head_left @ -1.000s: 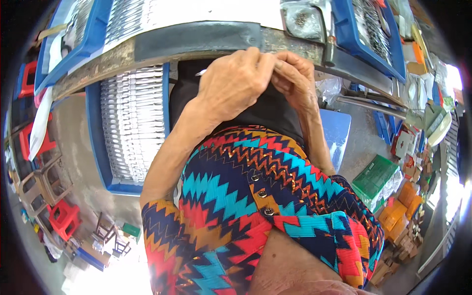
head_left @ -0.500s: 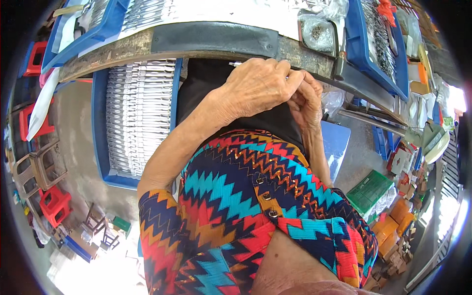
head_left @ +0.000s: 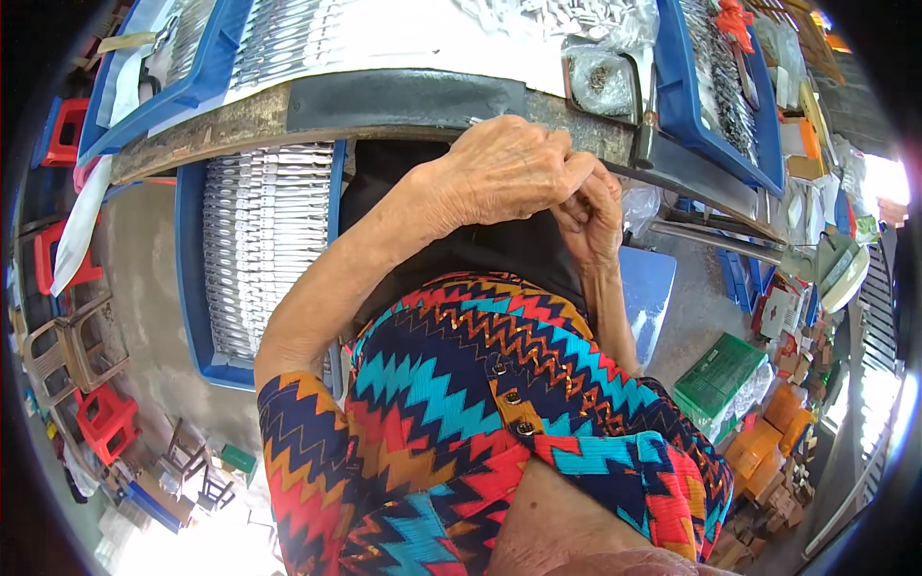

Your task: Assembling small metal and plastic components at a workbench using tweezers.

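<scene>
My left hand [head_left: 509,171] is closed, back of the hand up, just below the bench's front edge. A small pale metal tip [head_left: 473,121] pokes out above its knuckles; the rest of that piece is hidden under the hand. Against its fingertips, my right hand [head_left: 593,216] is also closed, fingers curled and pinched. Whatever lies between the two sets of fingers is covered. Below the bench to the left, a blue tray [head_left: 192,288] holds rows of slim silvery metal pieces [head_left: 269,240], packed side by side.
Along the wooden bench edge [head_left: 211,129] runs a black strip [head_left: 403,96]. Blue bins of metal pieces [head_left: 216,62] [head_left: 706,106] stand at both ends. A dark square dish [head_left: 603,82] lies near the right bin. Red stools [head_left: 106,422] and a green crate [head_left: 715,379] are on the floor.
The view has shifted slightly, so the bench and trays appear a little lower and to the left. Both hands stay together at the bench edge, with the fingers slightly repositioned.
</scene>
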Available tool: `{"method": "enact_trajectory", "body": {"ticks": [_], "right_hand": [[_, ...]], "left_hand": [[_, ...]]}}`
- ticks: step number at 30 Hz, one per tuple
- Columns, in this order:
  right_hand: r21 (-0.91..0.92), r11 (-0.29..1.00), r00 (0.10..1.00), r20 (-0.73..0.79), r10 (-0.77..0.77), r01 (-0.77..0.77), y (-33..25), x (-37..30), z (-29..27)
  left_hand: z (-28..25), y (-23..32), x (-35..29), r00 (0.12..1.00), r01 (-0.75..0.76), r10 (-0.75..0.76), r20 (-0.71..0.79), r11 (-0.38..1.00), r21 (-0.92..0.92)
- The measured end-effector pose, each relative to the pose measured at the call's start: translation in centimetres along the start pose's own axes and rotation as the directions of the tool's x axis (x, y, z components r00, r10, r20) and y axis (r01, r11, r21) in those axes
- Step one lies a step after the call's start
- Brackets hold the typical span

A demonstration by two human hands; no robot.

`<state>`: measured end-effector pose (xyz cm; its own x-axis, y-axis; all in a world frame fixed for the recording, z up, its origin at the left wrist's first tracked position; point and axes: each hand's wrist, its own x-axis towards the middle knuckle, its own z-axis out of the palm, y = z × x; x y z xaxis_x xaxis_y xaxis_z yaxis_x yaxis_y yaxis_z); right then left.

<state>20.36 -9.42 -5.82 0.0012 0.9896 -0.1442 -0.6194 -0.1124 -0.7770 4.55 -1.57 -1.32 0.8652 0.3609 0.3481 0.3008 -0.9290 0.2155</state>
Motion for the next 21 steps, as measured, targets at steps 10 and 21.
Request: {"method": "enact_trajectory", "body": {"ticks": [10, 21], "right_hand": [[0.08, 0.991, 0.99, -0.1, -0.096, 0.104, -1.4, -0.5, -1.4], [0.096, 0.981, 0.978, -0.14, -0.157, 0.171, -2.4, -0.5, -2.8]], "left_hand": [[0.4, -1.1, 4.2, 0.98, -0.148, 0.164, 0.114, 0.98, -0.134], [1.2, -1.5, 6.7, 0.967, -0.207, 0.229, 0.115, 0.962, -0.176]]}}
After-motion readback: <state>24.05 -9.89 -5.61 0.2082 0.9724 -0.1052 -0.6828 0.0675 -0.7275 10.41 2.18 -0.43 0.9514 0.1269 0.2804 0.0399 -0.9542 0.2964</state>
